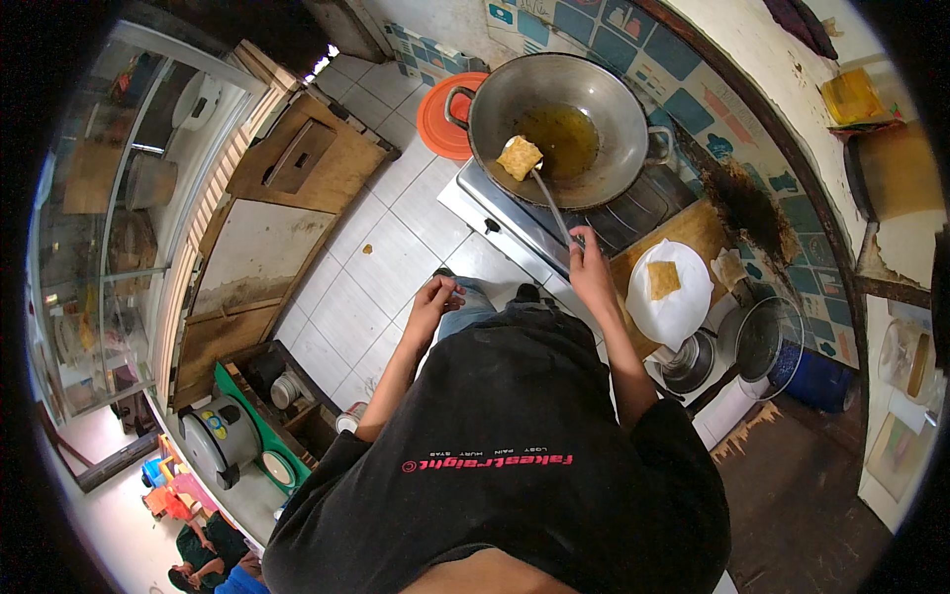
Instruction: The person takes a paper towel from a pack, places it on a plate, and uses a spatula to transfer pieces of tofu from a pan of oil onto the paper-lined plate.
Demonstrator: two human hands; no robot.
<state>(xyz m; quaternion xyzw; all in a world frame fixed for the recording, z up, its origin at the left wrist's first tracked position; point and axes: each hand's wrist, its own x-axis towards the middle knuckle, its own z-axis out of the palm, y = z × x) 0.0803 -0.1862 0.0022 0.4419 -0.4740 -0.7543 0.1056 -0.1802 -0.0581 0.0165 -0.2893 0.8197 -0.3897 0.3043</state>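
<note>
My right hand (590,271) grips the long metal handle of a cooking spatula (551,197). A square golden-brown fried piece of food (519,157) rests on the spatula's head, over the near left inner side of a large metal wok (627,111). Dark yellow oil (568,137) pools in the wok's bottom. Beside my right forearm stands a plate lined with white paper (672,319), with a similar fried square (663,280) on it. My left hand (436,301) hangs in front of my body, fingers loosely curled, with nothing seen in it.
The wok sits on a gas stove (475,197) against a tiled wall. An orange round lid (438,119) lies behind its left handle. At right are a wooden board (631,330), a mesh strainer (772,349) and a blue container (820,382). A rice cooker (219,438) stands at left.
</note>
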